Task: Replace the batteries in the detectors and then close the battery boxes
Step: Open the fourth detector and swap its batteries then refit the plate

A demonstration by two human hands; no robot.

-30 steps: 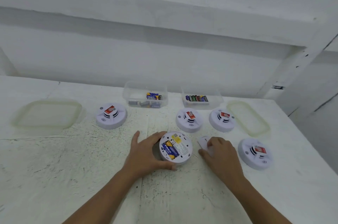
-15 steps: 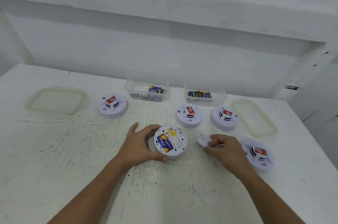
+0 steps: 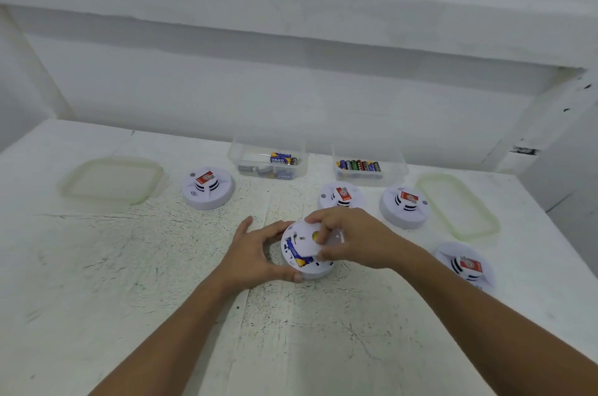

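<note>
- The left hand [image 3: 255,253] curls round the left rim of the upturned detector [image 3: 318,271], with the thumb at its near edge, holding it down on the table [image 3: 161,266].
- The right hand [image 3: 356,240] pinches the white cover [image 3: 305,242] and holds it tilted over the battery box. Blue-and-yellow batteries [image 3: 293,250] show at the uncovered left side.
- The step looks like closing the box. Seat the cover's edge in its slot first, lower it flat, then press until it catches. The steadying hand should stop the body turning or sliding. Whether the batteries lie fully down, I cannot tell; a raised one would block the cover.
- Right of the upturned detector, well apart, a near detector [image 3: 466,263] sits dome-up.
- Just behind it stand a middle detector [image 3: 341,196] and a right detector [image 3: 404,206]. A left detector [image 3: 208,187] sits behind and to the left.
- Farther behind are a left tub [image 3: 268,166] and a right tub [image 3: 369,169], both clear and holding batteries. A left lid [image 3: 111,180] and a right lid [image 3: 458,204] lie loose at the sides.
- The tabletop is white, scratched and speckled. Behind it rises a bare white wall [image 3: 291,88].
</note>
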